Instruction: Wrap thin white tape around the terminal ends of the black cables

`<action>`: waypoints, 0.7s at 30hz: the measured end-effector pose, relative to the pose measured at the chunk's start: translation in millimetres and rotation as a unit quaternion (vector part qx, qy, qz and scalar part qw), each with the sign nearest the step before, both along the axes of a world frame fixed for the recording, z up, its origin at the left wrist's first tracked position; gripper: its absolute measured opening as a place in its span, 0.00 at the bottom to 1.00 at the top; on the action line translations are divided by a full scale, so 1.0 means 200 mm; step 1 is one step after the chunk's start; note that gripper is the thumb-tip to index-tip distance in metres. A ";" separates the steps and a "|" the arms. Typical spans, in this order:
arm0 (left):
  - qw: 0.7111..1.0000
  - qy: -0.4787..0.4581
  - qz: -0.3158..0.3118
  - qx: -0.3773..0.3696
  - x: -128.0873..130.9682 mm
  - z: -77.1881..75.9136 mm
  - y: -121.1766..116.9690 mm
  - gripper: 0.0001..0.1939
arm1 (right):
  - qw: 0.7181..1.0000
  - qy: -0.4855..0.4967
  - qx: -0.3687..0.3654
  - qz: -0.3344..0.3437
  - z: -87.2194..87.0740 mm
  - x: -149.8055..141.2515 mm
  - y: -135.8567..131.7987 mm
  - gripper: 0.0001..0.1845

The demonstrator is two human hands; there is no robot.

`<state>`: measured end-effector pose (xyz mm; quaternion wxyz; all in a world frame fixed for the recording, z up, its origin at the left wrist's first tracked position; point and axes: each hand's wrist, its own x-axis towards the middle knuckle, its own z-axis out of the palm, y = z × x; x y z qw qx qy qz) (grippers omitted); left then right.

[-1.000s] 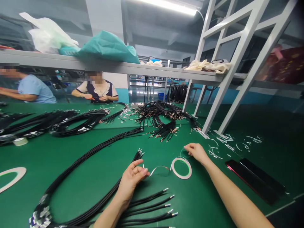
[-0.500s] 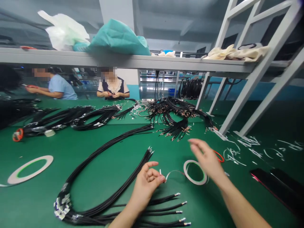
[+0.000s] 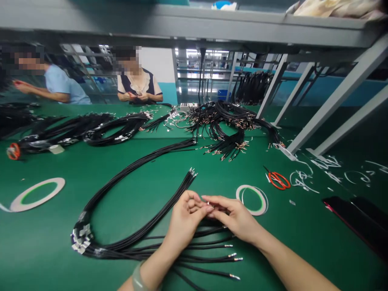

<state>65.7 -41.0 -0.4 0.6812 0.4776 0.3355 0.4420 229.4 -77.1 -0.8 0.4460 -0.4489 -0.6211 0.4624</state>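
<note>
A green-topped workbench [image 3: 121,194] fills the view beneath a grey steel shelf [image 3: 182,24] on white steel frames [image 3: 342,97]. Taking the hands as the clock's centre, two co-workers stand or sit beyond the bench at 11 o'clock: one in a pale blue shirt [image 3: 63,85], the other in a dark vest over a cream blouse [image 3: 136,83], both with their hands raised together. Heaps of black cable with crimped terminals [image 3: 218,121] lie along the far side of the bench. A nearer black cable bundle [image 3: 172,202] runs from 12 o'clock around to 8 o'clock and passes under both wrists, with metal-tipped ends [image 3: 233,255] fanned toward 5 o'clock. A white tape roll [image 3: 251,212] lies at 2 o'clock, orange-handled scissors [image 3: 279,180] just beyond it, and a second tape roll [image 3: 57,188] at 9 o'clock. White tape scraps [image 3: 300,178] litter the bench at 2 o'clock. The right hand [image 3: 233,218] is closed in a pinch on a small white strip [image 3: 210,204], which is too small to identify further. The left hand [image 3: 184,220], wearing a pale green bangle [image 3: 138,279], is curled, its fingertips meeting the right hand's; whether it grips the strip cannot be told.
</note>
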 end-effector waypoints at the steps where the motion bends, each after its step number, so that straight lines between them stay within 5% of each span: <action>1: 1.000 0.013 0.001 0.011 0.00 0.00 0.00 0.14 | 1.000 0.008 -0.005 -0.004 0.00 -0.01 -0.01 0.18; 9: 0.980 0.142 0.045 0.128 -0.02 0.00 0.00 0.08 | 0.993 0.084 -0.084 -0.026 -0.04 -0.04 -0.02 0.17; 14: 0.980 0.146 0.033 0.128 -0.01 -0.03 0.00 0.05 | 1.000 -0.015 0.005 -0.027 -0.01 -0.04 -0.05 0.30; 17: 0.983 0.136 0.005 0.124 -0.02 -0.04 0.00 0.04 | 1.000 -0.008 0.027 0.008 -0.01 -0.05 -0.05 0.28; 21: 0.971 0.173 0.008 0.166 -0.05 -0.03 0.01 0.04 | 0.999 0.003 -0.003 -0.039 -0.03 -0.05 -0.05 0.22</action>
